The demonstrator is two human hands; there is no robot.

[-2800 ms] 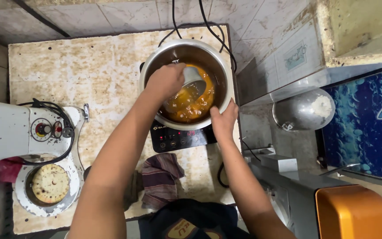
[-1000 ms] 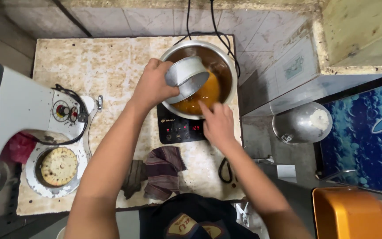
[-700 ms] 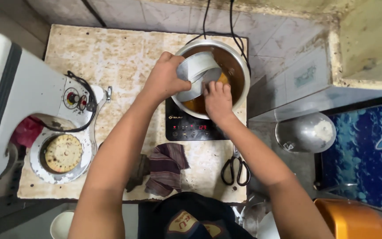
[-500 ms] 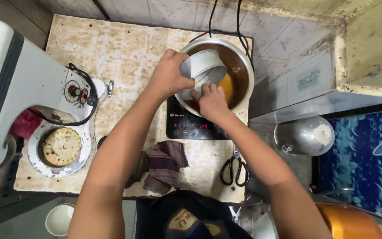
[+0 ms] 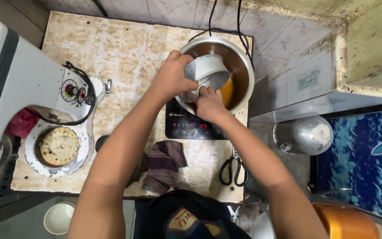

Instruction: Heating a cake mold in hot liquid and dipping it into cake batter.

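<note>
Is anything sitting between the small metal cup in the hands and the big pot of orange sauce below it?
Nothing visible. The left hand grips the small metal cup, tilted directly over the big pot, with the right hand at the cup's mouth. Only open air shows between the cup and the orange sauce.

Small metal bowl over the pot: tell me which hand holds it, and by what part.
The left hand grips the small metal bowl by its outer wall, tilted over the pot. The right hand touches its lower rim.
</note>
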